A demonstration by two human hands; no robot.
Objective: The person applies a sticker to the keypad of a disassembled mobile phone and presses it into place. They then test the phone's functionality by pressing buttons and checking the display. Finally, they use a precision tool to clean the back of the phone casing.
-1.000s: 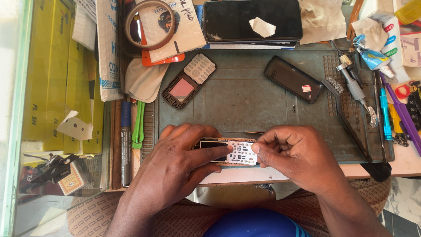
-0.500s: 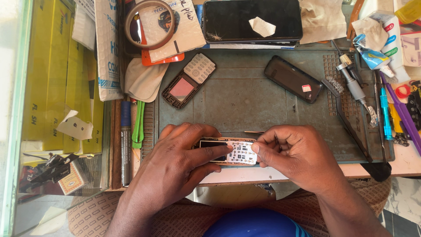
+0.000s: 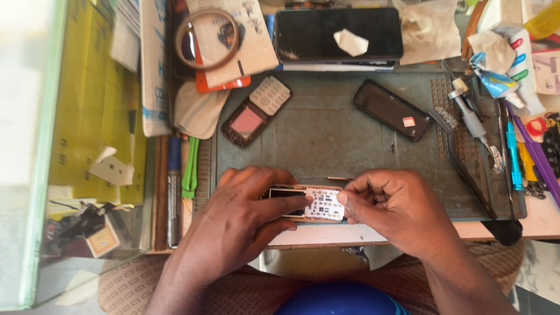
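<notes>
No displacement is noted against the two earlier pictures: the small keypad phone body with a white circuit face and dark screen window (image 3: 309, 203) is held in the same spot at the near edge of the worn grey-green rubber work mat (image 3: 326, 140), and both hands are found where they were. The work is therefore judged to be at a steady, fine stage, not a change of step.

The left hand (image 3: 242, 219) is closed round the phone body's left end, its forefinger laid along the front. The right hand (image 3: 396, 210) is pinched on the right end with thumb and fingertips; whether a small part is also held there cannot be told, the fingers being in the way.

On the mat, well apart from the hands, a detached brown phone front frame with pale keypad (image 3: 256, 111) and a black bar-shaped phone back with a small red sticker (image 3: 392, 109) are lying. A large black smartphone with a scrap of white paper on it (image 3: 338, 34) is set beyond the mat. A round magnifier ring (image 3: 207, 38) is resting on papers at upper left. Screwdrivers and tweezers (image 3: 490, 140) are spread at right. The bench is cluttered; a glass-fronted counter (image 3: 35, 175) is seen at left.
</notes>
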